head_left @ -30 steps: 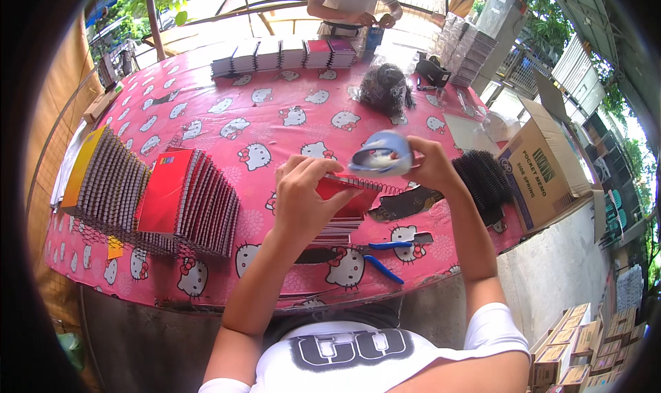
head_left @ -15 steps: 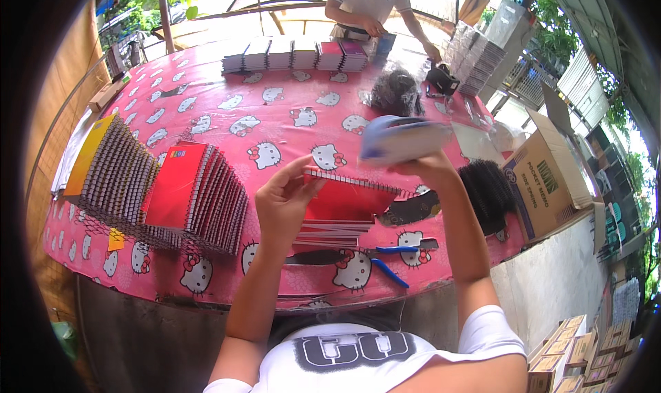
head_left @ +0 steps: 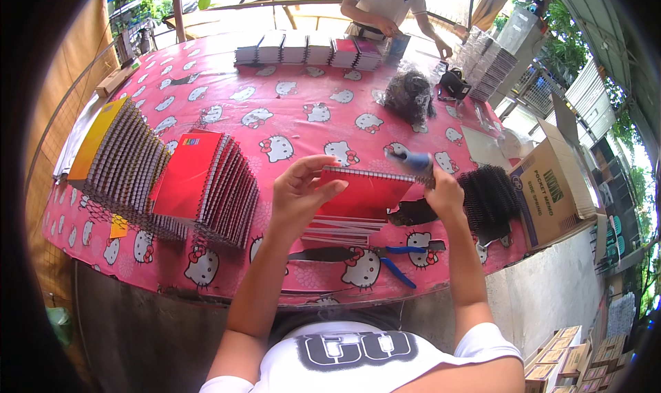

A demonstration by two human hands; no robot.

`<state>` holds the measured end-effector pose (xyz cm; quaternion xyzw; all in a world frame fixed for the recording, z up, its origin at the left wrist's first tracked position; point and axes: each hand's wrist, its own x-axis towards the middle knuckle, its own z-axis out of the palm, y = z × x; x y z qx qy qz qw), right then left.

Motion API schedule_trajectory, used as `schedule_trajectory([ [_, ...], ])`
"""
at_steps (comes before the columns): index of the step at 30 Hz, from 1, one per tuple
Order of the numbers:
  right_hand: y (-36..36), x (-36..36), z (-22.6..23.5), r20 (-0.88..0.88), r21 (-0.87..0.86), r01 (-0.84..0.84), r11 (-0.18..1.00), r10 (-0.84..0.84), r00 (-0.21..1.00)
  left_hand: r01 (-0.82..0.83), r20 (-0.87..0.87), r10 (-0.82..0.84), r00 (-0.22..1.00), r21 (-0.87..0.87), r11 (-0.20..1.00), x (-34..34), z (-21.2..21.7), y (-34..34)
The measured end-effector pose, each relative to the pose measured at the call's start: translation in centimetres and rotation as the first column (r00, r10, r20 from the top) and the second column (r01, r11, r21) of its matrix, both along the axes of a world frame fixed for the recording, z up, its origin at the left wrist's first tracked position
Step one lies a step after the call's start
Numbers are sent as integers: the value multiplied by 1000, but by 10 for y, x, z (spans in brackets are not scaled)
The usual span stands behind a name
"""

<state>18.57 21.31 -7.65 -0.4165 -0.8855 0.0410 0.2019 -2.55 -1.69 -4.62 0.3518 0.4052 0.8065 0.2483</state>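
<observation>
A red notebook (head_left: pixel 365 199) stands tilted with its punched, wire-lined edge up, over a small pile of notebooks (head_left: pixel 344 230). My left hand (head_left: pixel 303 192) grips its left end, thumb in front and fingers behind the edge. At the right end of that edge, my right hand (head_left: pixel 446 195) is closed around a blue and grey rounded hand tool (head_left: pixel 413 160), whose exact kind I cannot make out. Blue-handled pliers (head_left: pixel 398 270) lie near the table's front edge, beside a long dark flat strip (head_left: pixel 320 255).
Stacks of spiral-bound red notebooks (head_left: pixel 189 173) and yellow notebooks (head_left: pixel 103 142) stand at left. Black coils (head_left: pixel 490 200) lie at right, near an open cardboard box (head_left: pixel 551 186). Across the pink table (head_left: pixel 227 128), a person (head_left: pixel 385 7) works behind a row of notebooks (head_left: pixel 295 51).
My right hand has come down with the blue tool to the notebook's right end. The tool was raised and blurred before. My left hand stays at the notebook's left end.
</observation>
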Motion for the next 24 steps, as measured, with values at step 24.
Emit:
schedule_trajectory([
  [24, -180, 15, 31, -705, -465, -625, 627, 165, 690, -368, -748, 414, 519, 242, 898, 56, -8, -19],
])
